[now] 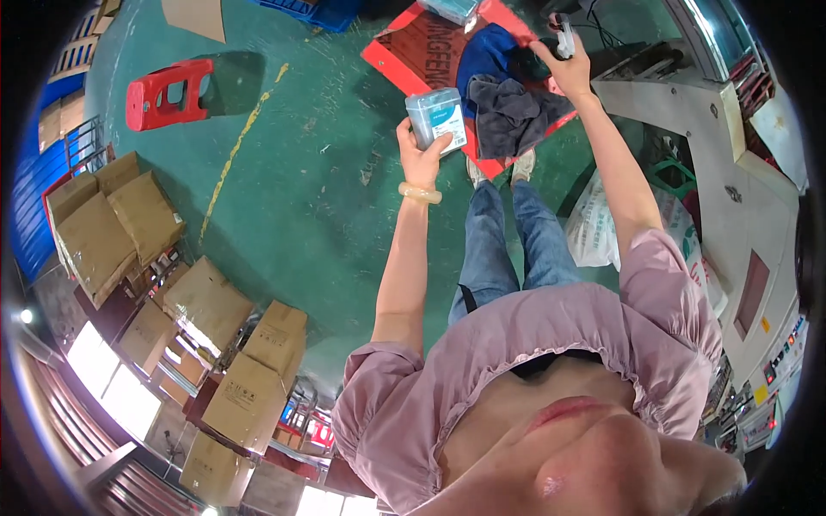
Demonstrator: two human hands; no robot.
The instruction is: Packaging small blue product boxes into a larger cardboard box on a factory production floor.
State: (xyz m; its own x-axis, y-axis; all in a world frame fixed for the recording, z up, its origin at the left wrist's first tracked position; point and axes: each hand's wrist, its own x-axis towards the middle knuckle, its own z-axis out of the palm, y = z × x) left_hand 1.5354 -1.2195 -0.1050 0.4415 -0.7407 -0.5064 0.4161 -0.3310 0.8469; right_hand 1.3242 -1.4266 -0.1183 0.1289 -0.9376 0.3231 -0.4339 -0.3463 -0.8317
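Observation:
My left hand (pixel 416 162) is wrapped round a clear plastic box (pixel 434 116) with a blue and white label, thumb across its front. Farther off to the right, my right hand (pixel 570 72) is closed round a small white object (pixel 564 41) with a dark part; its kind is too small to tell. Between the two hands, a dark grey cloth (pixel 512 112) hangs over the near edge of a red surface (pixel 397 50). Blue fabric (pixel 490 53) lies behind it. A second clear box (pixel 449 9) sits at the far edge of that surface.
A machine with a pale housing (pixel 701 116) stands close on my right. White plastic bags (pixel 594 225) lie on the floor beside my legs. To the left are a red stool (pixel 169 93) and stacked cardboard boxes (pixel 245 400). A blue crate (pixel 314 12) is at the back.

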